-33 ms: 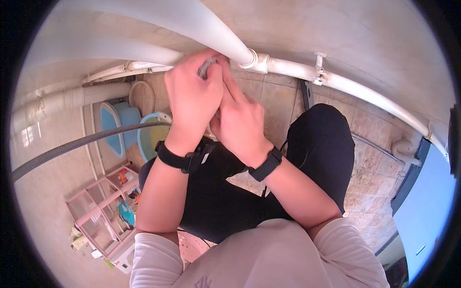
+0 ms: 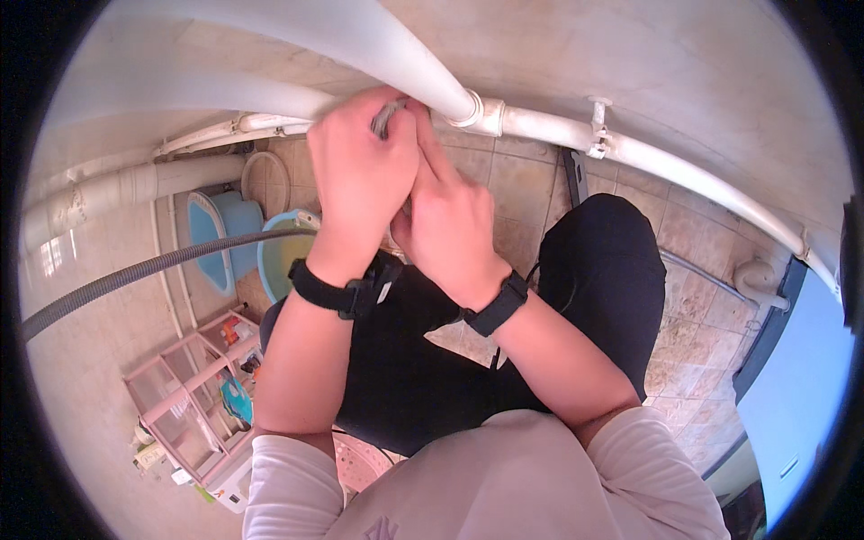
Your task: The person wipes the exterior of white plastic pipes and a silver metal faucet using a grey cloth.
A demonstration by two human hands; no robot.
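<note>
My left hand [image 2: 364,148] is closed in a fist around a grey ridged piece [image 2: 389,119]; only a short bit of it shows between thumb and fingers. My right hand [image 2: 447,220] presses against the left from the right, its fingers closed. Whatever the right fingers hold is hidden behind the two hands. Both hands are just below a thick white pipe [image 2: 396,54], near its joint. A grey corrugated hose [image 2: 162,263] comes in from the left and passes out of sight behind my left wrist; whether it joins the ridged piece cannot be seen.
A thinner white pipe [image 2: 666,171] runs along the wall to the right, held by a clamp [image 2: 598,135]. Blue basins [image 2: 216,238] stand at the left. Below them is a pink shelf [image 2: 184,391] with small items. A blue panel [image 2: 801,387] is at the right.
My hands have shifted very slightly, and the grey ridged piece shows at a slightly different angle in my left fist. The rest stays as it was.
</note>
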